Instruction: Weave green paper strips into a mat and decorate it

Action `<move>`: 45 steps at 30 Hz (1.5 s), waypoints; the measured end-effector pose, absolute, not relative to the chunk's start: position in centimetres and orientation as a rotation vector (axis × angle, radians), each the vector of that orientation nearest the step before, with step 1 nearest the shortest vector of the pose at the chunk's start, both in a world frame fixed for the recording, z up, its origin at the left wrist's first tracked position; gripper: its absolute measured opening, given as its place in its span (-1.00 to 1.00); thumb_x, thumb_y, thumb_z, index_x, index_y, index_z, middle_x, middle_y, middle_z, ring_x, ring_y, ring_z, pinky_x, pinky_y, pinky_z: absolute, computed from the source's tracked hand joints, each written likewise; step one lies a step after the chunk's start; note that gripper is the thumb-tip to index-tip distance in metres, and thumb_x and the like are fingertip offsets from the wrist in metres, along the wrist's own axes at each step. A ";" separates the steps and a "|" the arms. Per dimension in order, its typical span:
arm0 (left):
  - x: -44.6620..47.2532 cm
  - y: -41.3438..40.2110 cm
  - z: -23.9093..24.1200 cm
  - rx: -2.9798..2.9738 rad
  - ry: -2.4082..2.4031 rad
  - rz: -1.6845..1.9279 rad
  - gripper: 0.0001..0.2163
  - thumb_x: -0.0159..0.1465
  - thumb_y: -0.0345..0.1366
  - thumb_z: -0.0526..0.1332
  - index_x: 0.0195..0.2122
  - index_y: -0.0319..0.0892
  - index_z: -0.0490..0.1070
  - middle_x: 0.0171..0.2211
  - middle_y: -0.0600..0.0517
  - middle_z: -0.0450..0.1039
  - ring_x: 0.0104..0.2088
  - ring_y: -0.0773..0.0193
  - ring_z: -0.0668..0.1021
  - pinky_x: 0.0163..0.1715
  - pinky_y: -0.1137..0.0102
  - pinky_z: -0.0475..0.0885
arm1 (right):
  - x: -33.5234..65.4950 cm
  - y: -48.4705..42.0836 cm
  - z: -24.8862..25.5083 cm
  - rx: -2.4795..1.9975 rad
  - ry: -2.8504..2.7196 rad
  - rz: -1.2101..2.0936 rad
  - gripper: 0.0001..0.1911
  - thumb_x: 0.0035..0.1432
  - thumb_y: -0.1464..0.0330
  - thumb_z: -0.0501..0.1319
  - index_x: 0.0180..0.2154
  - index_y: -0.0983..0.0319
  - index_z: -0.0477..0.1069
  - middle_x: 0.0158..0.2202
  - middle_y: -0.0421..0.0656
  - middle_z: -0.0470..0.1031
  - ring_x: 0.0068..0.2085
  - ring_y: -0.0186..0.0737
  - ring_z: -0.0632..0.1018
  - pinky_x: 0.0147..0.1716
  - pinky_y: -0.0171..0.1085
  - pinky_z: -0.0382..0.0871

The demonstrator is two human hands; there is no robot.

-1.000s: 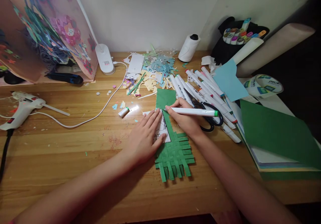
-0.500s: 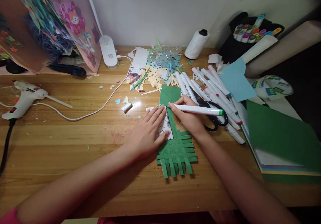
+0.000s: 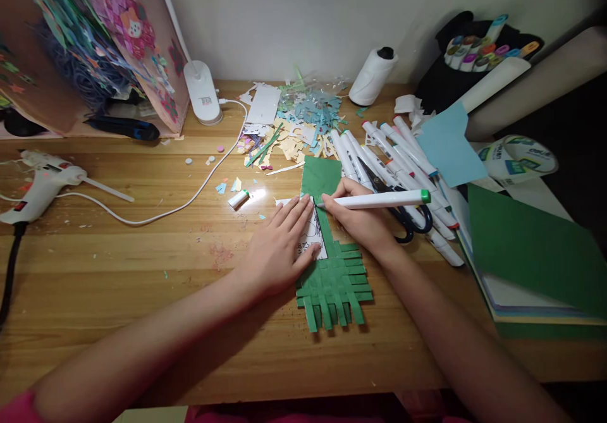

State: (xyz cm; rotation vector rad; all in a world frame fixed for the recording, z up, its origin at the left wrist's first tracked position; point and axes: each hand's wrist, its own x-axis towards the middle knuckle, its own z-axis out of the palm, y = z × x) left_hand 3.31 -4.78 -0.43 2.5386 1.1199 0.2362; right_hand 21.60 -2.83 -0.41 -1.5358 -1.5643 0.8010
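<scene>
My left hand (image 3: 276, 249) lies flat, fingers stretched out, pressing a white printed paper (image 3: 312, 238) onto the wooden desk (image 3: 142, 271). My right hand (image 3: 363, 219) grips a white marker with a green end (image 3: 379, 200), its tip touching the paper's upper edge beside a green paper strip. That strip runs down into a woven green paper mat (image 3: 334, 284) just below both hands. A small marker cap (image 3: 238, 198) lies to the left of my fingers.
Black scissors (image 3: 403, 214) and several white markers (image 3: 403, 157) lie right of my right hand. Green card (image 3: 531, 252) tops a paper stack at right. Paper scraps (image 3: 294, 129), a thread spool (image 3: 372, 76), a lamp base (image 3: 202, 92), a glue gun (image 3: 40, 179) and tape (image 3: 516, 157) ring the desk.
The view shifted slightly. My right hand tilted the marker so its green end rose a little; the tip stays at the paper's top. My left hand has kept still.
</scene>
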 end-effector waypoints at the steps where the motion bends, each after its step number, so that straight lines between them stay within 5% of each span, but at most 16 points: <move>1: 3.3 -4.8 -0.4 2.536 1.124 0.239 -0.42 0.35 -0.08 -0.04 0.32 -0.22 -0.12 0.34 -0.02 -0.13 0.32 0.19 -0.02 0.30 0.22 -0.08 | 21.6 -2.9 -0.3 -1.551 -1.572 0.800 -0.71 0.08 0.31 0.19 -0.56 0.17 0.11 -0.60 -0.31 0.19 -0.52 -0.33 0.25 -0.50 -0.32 0.09; 45: 3.5 -4.8 -0.3 2.570 1.144 0.220 -0.42 0.33 -0.09 -0.02 0.30 -0.30 -0.04 0.33 -0.07 -0.07 0.31 0.16 0.02 0.29 0.24 -0.07 | 22.7 -3.8 1.4 -1.448 -2.129 1.330 -0.73 -0.02 0.37 0.19 -0.62 0.23 0.12 -0.65 -0.34 0.14 -0.57 -0.42 0.19 -0.59 -0.37 -0.01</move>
